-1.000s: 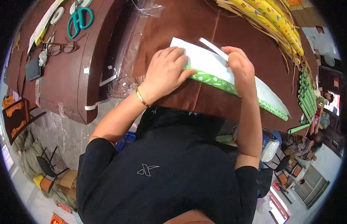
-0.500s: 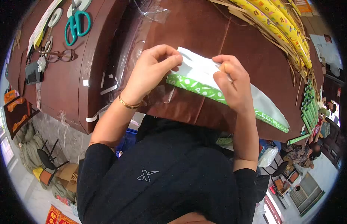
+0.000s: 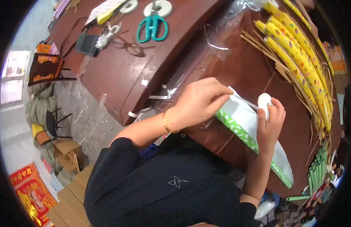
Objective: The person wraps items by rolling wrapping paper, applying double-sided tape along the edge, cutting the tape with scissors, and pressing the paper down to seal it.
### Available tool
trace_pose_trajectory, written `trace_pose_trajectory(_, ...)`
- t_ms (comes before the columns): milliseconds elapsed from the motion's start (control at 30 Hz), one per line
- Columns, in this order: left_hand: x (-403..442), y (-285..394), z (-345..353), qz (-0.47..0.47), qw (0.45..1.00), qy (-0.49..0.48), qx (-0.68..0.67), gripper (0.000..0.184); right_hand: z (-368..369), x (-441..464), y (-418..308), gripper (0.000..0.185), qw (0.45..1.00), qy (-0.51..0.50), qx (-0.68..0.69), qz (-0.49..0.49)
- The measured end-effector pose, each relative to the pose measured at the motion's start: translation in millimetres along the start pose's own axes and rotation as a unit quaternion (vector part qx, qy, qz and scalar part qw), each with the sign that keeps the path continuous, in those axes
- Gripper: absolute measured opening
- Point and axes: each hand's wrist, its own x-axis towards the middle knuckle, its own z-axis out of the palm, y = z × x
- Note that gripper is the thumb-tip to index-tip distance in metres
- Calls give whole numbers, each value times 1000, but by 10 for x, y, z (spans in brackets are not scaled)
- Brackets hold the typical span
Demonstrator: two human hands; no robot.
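Note:
A sheet of green patterned wrapping paper [image 3: 238,130] lies on the brown table, its pale underside up and a green band folded along the near edge. My right hand [image 3: 272,121] is closed around a white roll of tape [image 3: 264,100] above the sheet's far edge. From the roll a thin white strip [image 3: 249,103] runs to the sheet's upper left corner. At that corner my left hand [image 3: 204,100] pinches with thumb and fingers, apparently on the strip's end; the fingertips partly hide it.
Yellow patterned rolls [image 3: 296,53] lie at the right, with brown paper strips [image 3: 258,47] beside them. Green rolls [image 3: 317,172] are stacked below. Teal-handled scissors [image 3: 153,28], glasses [image 3: 132,48] and a white tape ring [image 3: 160,8] are on the left table section.
The camera view has swung, shifting the table and hands right and down. My hands are a little farther apart, and the white roll in my right hand now shows plainly.

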Motion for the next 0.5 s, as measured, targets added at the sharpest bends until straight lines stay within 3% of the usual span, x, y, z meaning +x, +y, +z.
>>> trace_pose_trajectory(100,-92,117,-462,81,984,104,120,14,32,90,181,28,999,32,-30,6)
trace_pose_trajectory(200,-188,116,-989,22,947,240,214,10,34,98,467,33,997,50,-60,4)
trace_pose_trajectory(267,-247,64,-1310,-10,914,292,281,9,50,72,651,36,981,39,-174,76)
trace_pose_trajectory(367,-303,-238,-1735,3,876,314,367,15,40,30,759,40,970,9,-200,141)
trace_pose_trajectory(433,-297,-352,-1839,-110,893,252,357,31,62,16,822,41,961,-10,-206,187)
trace_pose_trajectory(500,-251,-404,-1753,-119,898,234,353,38,76,-24,770,41,966,17,-202,158)
